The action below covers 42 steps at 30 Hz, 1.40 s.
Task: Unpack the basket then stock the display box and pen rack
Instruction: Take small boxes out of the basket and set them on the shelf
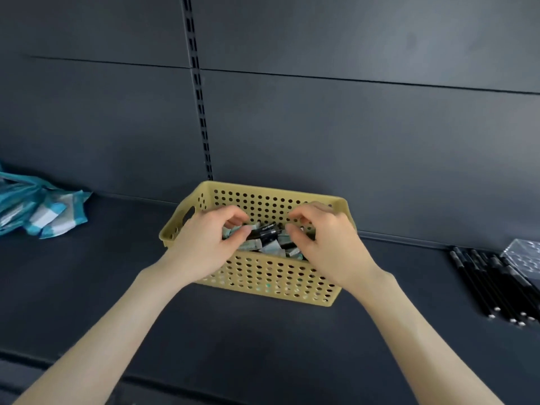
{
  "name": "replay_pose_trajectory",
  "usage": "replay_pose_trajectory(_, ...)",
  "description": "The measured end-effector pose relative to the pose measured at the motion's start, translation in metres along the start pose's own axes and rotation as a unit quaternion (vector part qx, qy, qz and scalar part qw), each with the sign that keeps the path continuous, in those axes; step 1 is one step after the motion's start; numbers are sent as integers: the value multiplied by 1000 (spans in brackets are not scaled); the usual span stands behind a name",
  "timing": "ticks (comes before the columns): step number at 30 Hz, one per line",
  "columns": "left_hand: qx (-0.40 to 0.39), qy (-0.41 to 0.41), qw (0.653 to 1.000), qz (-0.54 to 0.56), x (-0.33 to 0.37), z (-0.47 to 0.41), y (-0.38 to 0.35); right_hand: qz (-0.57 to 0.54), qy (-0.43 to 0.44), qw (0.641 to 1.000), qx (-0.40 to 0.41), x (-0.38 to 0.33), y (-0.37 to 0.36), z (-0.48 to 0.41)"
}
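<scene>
A yellow perforated basket stands on the dark shelf, holding several small black and grey-green packets. Both my hands reach into it from the near side. My left hand has its fingers curled and pinches packets at the left of the pile. My right hand is curled over the right of the pile, fingertips on the packets. A row of black pens lies at the far right, beside a clear plastic pen rack that is cut off by the frame edge.
Teal and white wrapped packs lie in a heap at the far left of the shelf. A dark back panel with a slotted upright rises behind the basket.
</scene>
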State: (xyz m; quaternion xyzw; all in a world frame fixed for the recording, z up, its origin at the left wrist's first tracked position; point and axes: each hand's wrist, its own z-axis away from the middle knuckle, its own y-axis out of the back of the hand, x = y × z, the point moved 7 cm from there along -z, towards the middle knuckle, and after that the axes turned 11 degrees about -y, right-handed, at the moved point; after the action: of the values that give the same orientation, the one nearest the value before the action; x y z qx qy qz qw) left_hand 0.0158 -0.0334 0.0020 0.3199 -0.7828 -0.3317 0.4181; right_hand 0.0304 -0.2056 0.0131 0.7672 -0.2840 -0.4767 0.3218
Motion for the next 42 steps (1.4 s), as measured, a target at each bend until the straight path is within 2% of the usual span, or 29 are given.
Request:
replay_pose_trajectory(7, -209, 28, 977, 27, -54, -43, -30, 45, 2, 984, -174, 14, -38, -55)
replay_pose_trajectory(13, -360, 0, 932, 31, -68, -66, -62, 81, -41, 939, -331, 27, -78, -77)
replay_pose_trajectory(17, -418, -27, 908, 28, -73, -70, -76, 93, -84, 906, -405, 36, -99, -74)
replay_pose_trajectory(21, -461, -41, 886, -21, -77, -67, -87, 112, -83, 900, -414, 39, -109, -72)
replay_pose_trajectory(26, -449, -47, 892, -13, -79, -61, -87, 119, -89, 901, -407, 43, -110, -72)
replay_pose_trajectory(31, -472, -34, 881, 1, -81, -59, -90, 40, -137, 912, -385, 49, -95, -79)
replay_pose_trajectory(35, -493, -9, 866, 82, -83, -61, -87, -18, -169, 878, -448, 45, -95, -72)
replay_pose_trajectory(37, -516, -3, 851, 102, -84, -58, -84, 13, -160, 867, -473, 43, -99, -67)
replay_pose_trajectory(42, -540, -16, 836, 100, -79, -56, -80, 99, -104, 869, -473, 37, -104, -66)
